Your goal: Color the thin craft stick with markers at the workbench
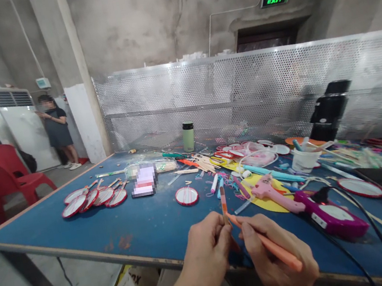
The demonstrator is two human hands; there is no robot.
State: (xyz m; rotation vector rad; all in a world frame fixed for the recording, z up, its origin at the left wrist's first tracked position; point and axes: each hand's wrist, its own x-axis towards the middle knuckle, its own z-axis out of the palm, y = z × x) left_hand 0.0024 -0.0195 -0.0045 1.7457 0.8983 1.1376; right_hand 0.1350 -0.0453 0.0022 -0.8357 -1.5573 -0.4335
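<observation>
My left hand (208, 241) is closed around the lower end of a small flat wooden stick (223, 200), which stands up from the fingers and carries brown and orange colour. An orange marker (283, 256) lies in my right hand (268, 247), held like a pen. Its tip points at the stick just above my left fingers; whether it touches cannot be made out. Beyond my hands, a white disc with a red rim (186, 196) lies flat on the blue table (146, 225). To the right is a pink glue gun (271, 192) on yellow sheet material.
Several red-rimmed discs (104, 195) with sticks lie at left, beside a phone (144, 180). A green bottle (188, 137) stands behind. A purple box (335, 218) with black cables, a white cup (305, 161) and clutter fill the right. A person (55, 122) stands far left near red chairs (1, 176).
</observation>
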